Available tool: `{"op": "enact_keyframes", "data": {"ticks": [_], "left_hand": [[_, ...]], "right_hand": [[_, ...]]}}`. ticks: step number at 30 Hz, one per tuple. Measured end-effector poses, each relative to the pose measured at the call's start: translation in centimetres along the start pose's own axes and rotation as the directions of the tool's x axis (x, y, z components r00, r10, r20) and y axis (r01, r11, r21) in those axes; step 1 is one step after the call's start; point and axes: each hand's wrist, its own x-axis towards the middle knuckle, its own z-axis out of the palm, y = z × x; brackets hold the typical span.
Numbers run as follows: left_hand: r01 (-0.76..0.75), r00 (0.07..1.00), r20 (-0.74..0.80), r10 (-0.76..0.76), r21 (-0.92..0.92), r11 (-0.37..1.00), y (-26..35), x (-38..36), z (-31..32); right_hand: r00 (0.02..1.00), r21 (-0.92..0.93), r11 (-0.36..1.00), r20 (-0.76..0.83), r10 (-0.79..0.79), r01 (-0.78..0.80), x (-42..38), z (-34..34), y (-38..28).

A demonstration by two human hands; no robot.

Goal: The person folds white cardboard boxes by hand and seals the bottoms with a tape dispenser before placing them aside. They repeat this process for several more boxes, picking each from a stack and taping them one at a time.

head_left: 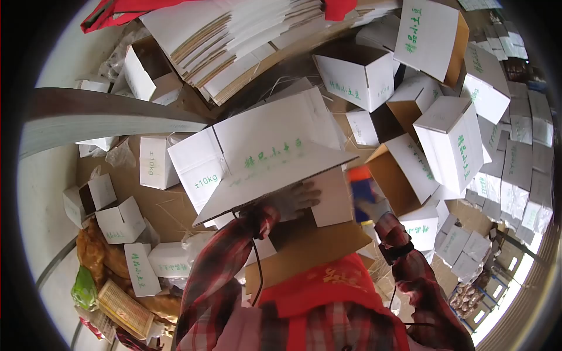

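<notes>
In front of me is a white cardboard carton (272, 126) with green lettering and "±10kg" on its side, its flaps folded out and brown inside. My left hand (298, 200), in a pale glove, lies with fingers spread against the carton below its near white flap. My right hand (374, 209), at the carton's right side, is closed around a blue-and-orange object (361, 190) that is smeared by motion. Its shape resembles a hand-held tape dispenser, but the blur hides the details. A brown flap (316, 251) of the carton reaches toward my red apron.
A stack of flat cardboard sheets (234, 41) stands at the far side. A grey curved post (105, 117) juts in from the left. Open cartons (448, 146) crowd the right, with stacked boxes (518, 169) behind. Smaller cartons (120, 221) and plastic wrap lie at left.
</notes>
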Motion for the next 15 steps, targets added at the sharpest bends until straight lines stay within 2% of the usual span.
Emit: {"op": "enact_keyframes", "data": {"ticks": [1, 2, 3, 5, 6, 7, 8, 9, 10, 11, 12, 13, 15], "left_hand": [[0.004, 1.0, 0.024, -0.003, -0.053, 0.999, 0.1, 0.2, -0.1], [0.014, 0.999, 0.043, -0.009, -0.114, 0.993, 0.1, 0.3, -0.1], [0.04, 0.998, 0.06, -0.025, -0.264, 0.964, 0.0, 0.6, -0.2], [0.065, 0.995, 0.085, -0.051, -0.177, 0.982, 0.6, 1.2, -1.5], [0.048, 0.988, 0.135, -0.074, 0.186, 0.981, 1.0, 1.4, -2.4], [0.058, 0.993, 0.091, -0.077, 0.199, 0.978, 1.5, 1.6, -2.9], [0.072, 0.995, 0.051, -0.085, 0.211, 0.975, 2.0, 1.6, -3.3], [0.087, 0.996, 0.014, -0.093, 0.223, 0.971, 2.5, 1.2, -3.5], [0.214, 0.972, 0.096, -0.215, 0.025, 0.977, 3.3, 0.7, -3.3], [0.352, 0.928, 0.194, -0.319, -0.17, 0.92, 4.8, 0.1, -2.4], [0.491, 0.866, 0.3, -0.4, -0.35, 0.798, 6.6, -0.6, -4.3], [0.617, 0.785, 0.307, -0.539, -0.292, 0.731, 9.0, -2.4, -6.3], [0.729, 0.676, 0.189, -0.712, -0.312, 0.609, 14.1, -6.8, -10.0]], "right_hand": [[0.994, 0.392, 0.918, -0.105, -0.017, 0.057, 1.5, -0.5, 1.4], [0.983, 0.275, 0.959, -0.185, -0.017, 0.068, 1.7, -1.3, -2.8], [0.964, 0.16, 0.985, -0.266, -0.026, 0.071, 2.5, -2.3, -7.4], [0.979, 0.316, 0.943, -0.199, -0.043, 0.105, 4.5, -2.3, -13.6], [0.947, 0.103, 0.95, -0.168, -0.275, 0.295, 6.8, -1.7, -15.2], [0.869, -0.103, 0.872, -0.085, -0.487, 0.478, 8.2, -0.8, -16.4], [0.877, -0.442, 0.784, 0.012, -0.48, 0.435, 7.4, 1.1, -17.7], [0.891, -0.722, 0.584, 0.1, -0.443, 0.371, 6.4, 3.2, -19.0], [0.867, -0.766, 0.484, 0.188, -0.461, 0.423, 4.8, 5.0, -18.8], [0.837, -0.795, 0.373, 0.285, -0.467, 0.478, 2.7, 6.4, -17.5], [0.796, -0.787, 0.331, 0.307, -0.522, 0.52, 2.7, 7.5, -15.0], [0.747, -0.774, 0.285, 0.333, -0.576, 0.565, 3.3, 8.4, -12.2], [0.762, -0.753, 0.354, 0.289, -0.579, 0.555, 3.0, 8.7, -8.4]]}}
